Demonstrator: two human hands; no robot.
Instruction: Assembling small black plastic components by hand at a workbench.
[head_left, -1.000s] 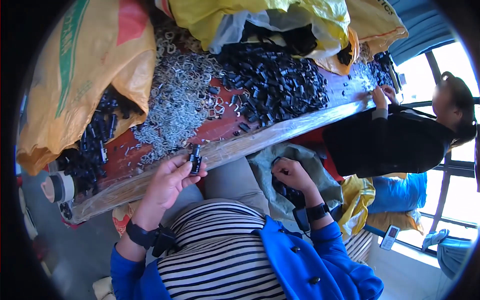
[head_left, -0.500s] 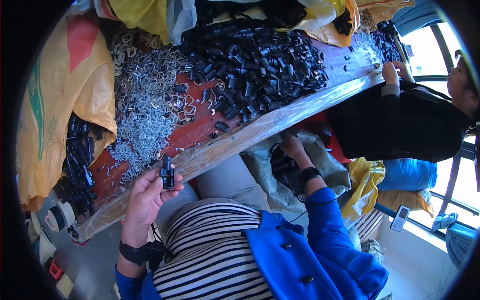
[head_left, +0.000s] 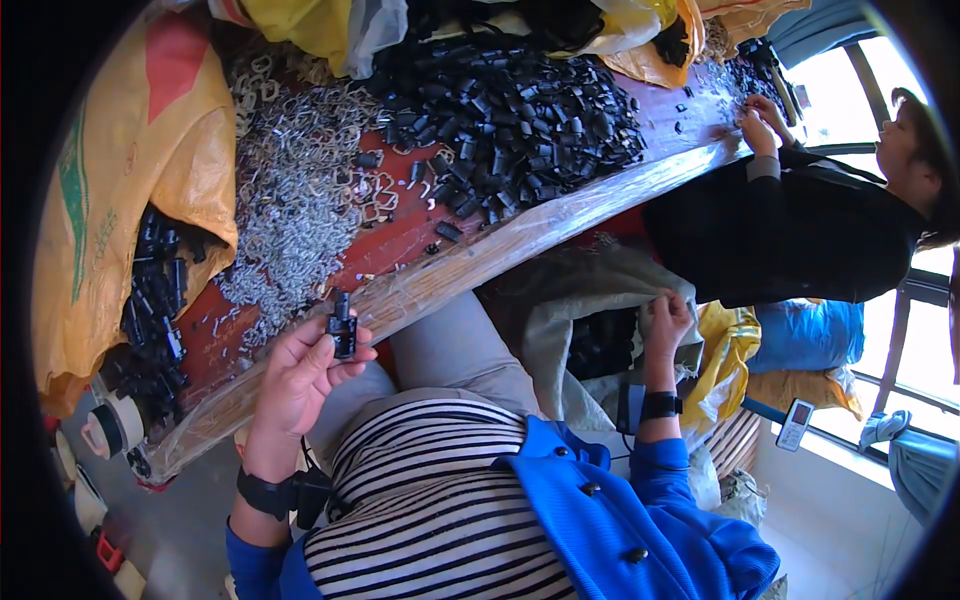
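Over the table's near edge, my left hand [head_left: 300, 372] pinches a small black plastic part [head_left: 342, 332] between thumb and fingers. The part has a blocky body and a narrower stem pointing up. To the right, my right hand [head_left: 668, 322] is closed at the rim of a grey-green woven sack [head_left: 540, 310], seemingly gripping its edge. Dark pieces [head_left: 603, 342] show inside the sack's mouth. On the table lie a heap of small silver metal pieces [head_left: 300, 225] and a larger heap of black plastic pieces [head_left: 510, 125].
An orange woven sack [head_left: 130, 250] spills black parts [head_left: 155, 290] at the left. A person in black [head_left: 790, 230] handles small pieces at the table's far right. Plastic film wraps the table's edge [head_left: 480, 250]. Yellow [head_left: 727, 345] and blue sacks [head_left: 810, 335] stand at the right.
My right hand has moved right, from over the sack's opening to its rim. The sack's mouth stands wider and higher. My left hand keeps the black part nearly in place.
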